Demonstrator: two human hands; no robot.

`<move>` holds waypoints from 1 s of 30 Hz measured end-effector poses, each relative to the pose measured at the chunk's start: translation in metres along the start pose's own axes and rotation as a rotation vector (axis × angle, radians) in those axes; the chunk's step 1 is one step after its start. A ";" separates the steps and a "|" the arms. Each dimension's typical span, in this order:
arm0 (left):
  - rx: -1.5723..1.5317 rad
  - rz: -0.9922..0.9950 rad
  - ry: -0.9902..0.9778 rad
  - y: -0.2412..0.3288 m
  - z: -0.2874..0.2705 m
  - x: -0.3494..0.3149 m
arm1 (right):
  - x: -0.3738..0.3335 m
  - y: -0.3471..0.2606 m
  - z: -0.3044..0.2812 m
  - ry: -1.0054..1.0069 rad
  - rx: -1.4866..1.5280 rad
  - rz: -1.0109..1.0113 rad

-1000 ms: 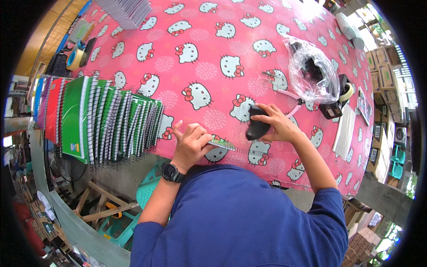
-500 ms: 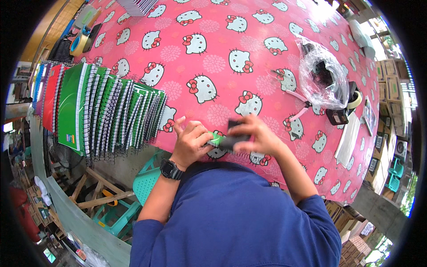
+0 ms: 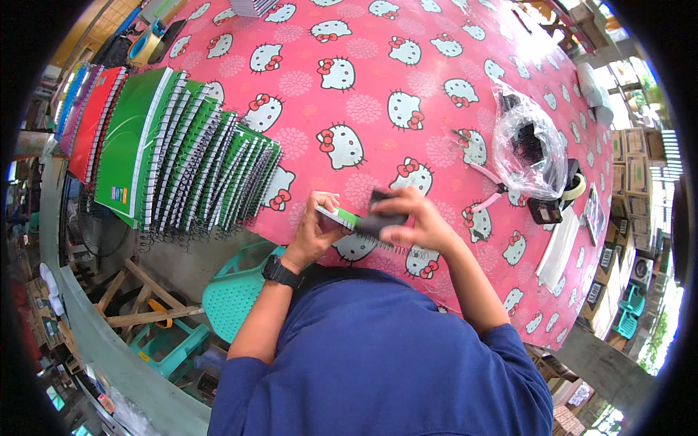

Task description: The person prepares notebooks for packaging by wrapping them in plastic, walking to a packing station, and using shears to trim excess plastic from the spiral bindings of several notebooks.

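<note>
Left fingers (image 3: 326, 200) pinch notebook (image 3: 346, 216) | right fingers (image 3: 412, 203) half-curled round black tool (image 3: 378, 223)

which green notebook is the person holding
The green notebook gripped by the left hand, with its spiral coil sticking out to the right; the other green notebooks lie overlapped in the row further left, unheld.
</note>
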State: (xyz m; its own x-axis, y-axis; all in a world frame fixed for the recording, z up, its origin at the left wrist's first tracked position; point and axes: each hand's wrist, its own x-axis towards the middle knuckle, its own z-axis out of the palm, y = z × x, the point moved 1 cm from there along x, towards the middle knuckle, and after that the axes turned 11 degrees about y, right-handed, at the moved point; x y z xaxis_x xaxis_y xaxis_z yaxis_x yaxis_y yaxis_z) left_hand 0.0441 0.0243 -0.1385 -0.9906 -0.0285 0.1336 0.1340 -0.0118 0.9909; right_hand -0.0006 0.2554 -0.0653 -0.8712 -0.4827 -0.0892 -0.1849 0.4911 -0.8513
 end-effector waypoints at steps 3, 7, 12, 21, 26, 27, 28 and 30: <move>-0.028 -0.004 -0.013 -0.004 -0.002 -0.004 | 0.004 -0.002 -0.003 -0.056 0.342 -0.075; 0.035 0.057 -0.018 -0.007 -0.003 -0.002 | 0.013 -0.011 0.009 0.035 0.054 -0.042; 0.036 0.087 -0.025 -0.001 -0.002 0.005 | 0.021 -0.027 0.015 -0.077 0.262 -0.158; 0.113 0.059 0.008 0.010 0.002 0.000 | 0.027 -0.004 0.011 0.160 0.008 -0.003; 0.351 0.243 -0.046 0.051 0.016 0.005 | 0.002 -0.048 -0.013 0.321 -0.199 -0.338; 0.424 0.248 -0.053 0.062 0.021 0.006 | -0.005 -0.063 -0.005 0.304 -0.007 -0.306; 0.496 0.253 -0.057 0.073 0.025 0.006 | -0.011 -0.070 0.004 0.329 0.090 -0.310; 0.452 0.290 -0.040 0.100 0.030 0.004 | -0.022 -0.073 0.008 0.415 0.063 -0.206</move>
State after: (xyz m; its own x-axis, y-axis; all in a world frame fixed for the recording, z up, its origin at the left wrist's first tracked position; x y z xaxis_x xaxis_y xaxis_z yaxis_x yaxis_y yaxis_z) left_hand 0.0526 0.0533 -0.0386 -0.9160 0.0713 0.3948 0.3863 0.4227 0.8198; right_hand 0.0357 0.2242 -0.0058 -0.9299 -0.2283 0.2883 -0.3561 0.3640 -0.8606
